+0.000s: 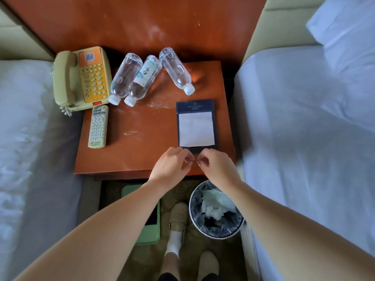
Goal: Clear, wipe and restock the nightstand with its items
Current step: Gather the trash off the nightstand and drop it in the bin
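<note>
Both forearms (113,216) lead to my left hand (172,162) and right hand (215,164), fingertips pinched at the near edge of the notepad (194,107), right of centre on the nightstand (142,153); pinching what, I cannot tell. Tilted, its loose sheet (196,128) may slide off.

Left bed (24,138) and right bed (304,138), white sheets, one on each side. Pillow (345,23) at the right bed's top end. Wood wall panel (142,21) at the back, scuffed white in spots. On the carpet (142,264): round bin (190,209) with dark liner, crumpled tissues (213,211) inside, just beside the right bed. Left of it a flat green thing (150,234) with a dark panel (partly hidden; can't tell what it is).
</note>
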Available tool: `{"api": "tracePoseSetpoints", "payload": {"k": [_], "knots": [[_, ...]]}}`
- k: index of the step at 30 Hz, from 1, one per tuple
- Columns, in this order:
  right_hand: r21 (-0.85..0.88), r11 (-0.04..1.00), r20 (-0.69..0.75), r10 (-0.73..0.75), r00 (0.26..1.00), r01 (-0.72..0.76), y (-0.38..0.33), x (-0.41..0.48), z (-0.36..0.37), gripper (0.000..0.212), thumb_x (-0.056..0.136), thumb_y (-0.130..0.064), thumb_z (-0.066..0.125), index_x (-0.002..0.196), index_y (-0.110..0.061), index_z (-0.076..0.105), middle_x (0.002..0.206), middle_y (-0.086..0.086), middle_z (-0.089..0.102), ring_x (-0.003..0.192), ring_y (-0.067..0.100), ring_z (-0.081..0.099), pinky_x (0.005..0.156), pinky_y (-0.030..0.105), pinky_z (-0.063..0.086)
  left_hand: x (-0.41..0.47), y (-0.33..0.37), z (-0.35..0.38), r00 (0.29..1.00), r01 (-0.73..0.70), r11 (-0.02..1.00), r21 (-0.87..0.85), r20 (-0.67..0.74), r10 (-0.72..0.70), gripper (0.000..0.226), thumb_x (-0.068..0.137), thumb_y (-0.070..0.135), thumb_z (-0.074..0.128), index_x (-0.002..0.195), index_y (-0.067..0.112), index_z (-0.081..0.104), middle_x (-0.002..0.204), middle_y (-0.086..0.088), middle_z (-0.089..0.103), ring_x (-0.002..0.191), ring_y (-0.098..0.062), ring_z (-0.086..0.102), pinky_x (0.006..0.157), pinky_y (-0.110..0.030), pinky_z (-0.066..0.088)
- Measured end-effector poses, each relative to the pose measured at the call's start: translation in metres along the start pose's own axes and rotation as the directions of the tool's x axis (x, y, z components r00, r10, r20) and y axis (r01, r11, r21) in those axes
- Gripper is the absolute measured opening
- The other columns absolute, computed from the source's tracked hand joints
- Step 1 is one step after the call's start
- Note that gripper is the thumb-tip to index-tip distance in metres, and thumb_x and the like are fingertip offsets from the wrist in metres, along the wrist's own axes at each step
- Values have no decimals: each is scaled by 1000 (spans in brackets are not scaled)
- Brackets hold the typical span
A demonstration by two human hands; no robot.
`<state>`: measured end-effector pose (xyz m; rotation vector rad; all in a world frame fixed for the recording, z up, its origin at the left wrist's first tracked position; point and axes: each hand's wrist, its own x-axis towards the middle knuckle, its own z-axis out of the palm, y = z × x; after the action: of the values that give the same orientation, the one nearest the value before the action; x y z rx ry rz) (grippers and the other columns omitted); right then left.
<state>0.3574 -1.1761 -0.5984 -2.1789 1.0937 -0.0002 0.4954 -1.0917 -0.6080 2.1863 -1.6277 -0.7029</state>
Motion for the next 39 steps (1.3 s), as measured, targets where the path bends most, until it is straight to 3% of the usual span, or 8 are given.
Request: {"api": "tracePoseSetpoints", "payload": {"k": [4, 9, 15, 21, 31, 33, 36, 39], "knots": [[-62, 989, 2, 133, 991, -133, 36, -45, -3, 14, 97, -24, 52, 101, -23, 65, 99, -10, 66, 92, 14, 61, 74, 30, 49, -18, 30, 27, 984, -151, 988, 36, 100, 147, 16, 96, 22, 56, 109, 19, 65, 99, 8, 62, 99, -12, 49, 76, -24, 45], [-150, 963, -8, 226, 974, -224, 72, -89, 5, 21, 99, -24, 46, 105, -25, 67, 100, -7, 68, 89, 16, 60, 71, 29, 48, -26, 55, 70, 967, -119, 991, 58, 233, 102, 26, 99, 26, 50, 122, 23, 60, 115, 9, 62, 112, -13, 48, 89, -24, 39], [-165, 919, 267, 391, 881, -358, 96, -105, 18, 41, 98, -24, 50, 138, -30, 50, 129, 1, 61, 113, 24, 60, 91, 35, 52, -31, 67, 99, 902, -162, 966, 203, 426, 61, 43, 98, 31, 48, 141, 24, 46, 139, 5, 51, 129, -18, 41, 108, -33, 30], [-135, 920, 316, 393, 864, -369, 100, -105, 22, 42, 98, -22, 51, 139, -31, 48, 131, 0, 60, 115, 23, 59, 93, 35, 50, -31, 62, 100, 885, -166, 953, 255, 465, 30, 48, 98, 35, 49, 144, 25, 42, 144, 5, 49, 133, -16, 42, 112, -34, 27], [-153, 955, 195, 281, 940, -254, 60, -80, -11, 31, 98, -18, 45, 125, -28, 58, 120, -3, 65, 104, 23, 62, 81, 30, 49, -38, 49, 46, 952, -51, 985, 165, 306, -2, 45, 99, 34, 50, 143, 25, 45, 140, 7, 52, 130, -15, 45, 109, -32, 31], [-123, 965, 137, 248, 959, -232, 39, -66, -19, 31, 98, -17, 43, 123, -28, 59, 119, -5, 65, 105, 22, 61, 76, 29, 45, -40, 41, 26, 971, 21, 995, 96, 234, -43, 41, 99, 32, 51, 140, 26, 48, 137, 9, 54, 127, -13, 47, 107, -31, 37], [-26, 980, 35, 200, 979, -199, 7, -42, -26, 31, 97, -15, 45, 122, -25, 60, 116, -5, 66, 106, 19, 61, 81, 32, 49, -35, 28, -2, 984, 150, 986, -77, 107, -142, 37, 98, 26, 53, 135, 24, 51, 133, 8, 56, 122, -10, 51, 101, -28, 42], [23, 988, -47, 151, 987, -150, -18, -20, -31, 33, 96, -12, 49, 126, -20, 58, 119, -1, 63, 109, 21, 60, 79, 31, 49, -18, 20, -23, 956, 271, 920, -285, -33, -292, 38, 98, 22, 54, 136, 19, 50, 131, 5, 57, 120, -10, 53, 96, -21, 39]]}}
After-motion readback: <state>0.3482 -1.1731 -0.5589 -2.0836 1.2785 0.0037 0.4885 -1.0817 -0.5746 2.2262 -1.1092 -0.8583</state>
